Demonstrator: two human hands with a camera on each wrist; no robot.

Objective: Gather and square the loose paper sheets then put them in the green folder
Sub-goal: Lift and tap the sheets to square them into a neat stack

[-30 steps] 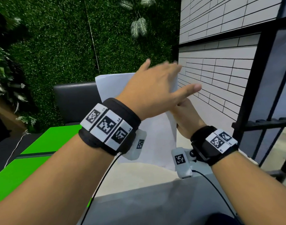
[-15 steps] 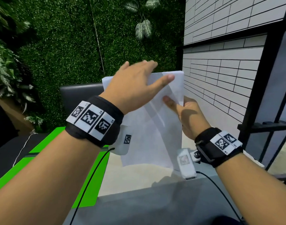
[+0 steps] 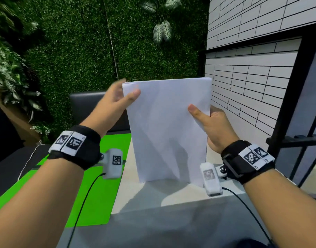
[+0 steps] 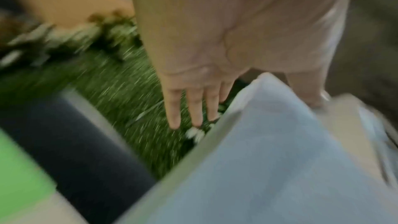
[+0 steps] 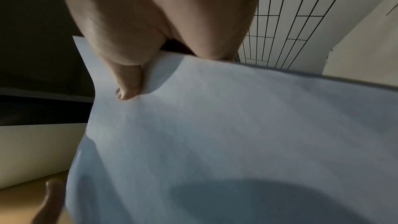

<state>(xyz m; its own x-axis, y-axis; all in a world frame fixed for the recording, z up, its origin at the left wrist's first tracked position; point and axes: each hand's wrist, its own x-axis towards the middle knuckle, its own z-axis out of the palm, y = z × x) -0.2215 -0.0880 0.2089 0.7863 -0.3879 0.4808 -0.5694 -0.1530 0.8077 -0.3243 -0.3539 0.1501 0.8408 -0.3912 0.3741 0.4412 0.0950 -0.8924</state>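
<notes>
A stack of white paper sheets (image 3: 168, 131) stands upright on its bottom edge on the table, its edges lined up. My right hand (image 3: 201, 115) grips the stack's right edge, with the thumb (image 5: 127, 81) pressed on the front and the fingers hidden behind. My left hand (image 3: 127, 89) is at the top left corner, blurred. Its fingers (image 4: 194, 108) are straight past the sheets' (image 4: 269, 168) edge, and the thumb lies on the near face. The green folder (image 3: 100, 194) lies open and flat on the table, left of the stack.
A black chair back (image 3: 89, 104) stands behind the table (image 3: 153, 203), in front of a green plant wall. A white tiled wall and a black metal rail (image 3: 297, 140) close off the right side. A thin cable (image 3: 26, 167) runs at the far left.
My left hand slid from the top right of the sheets across to their top left corner. The sheets turned upright and squarer, and my right thumb came round to the front.
</notes>
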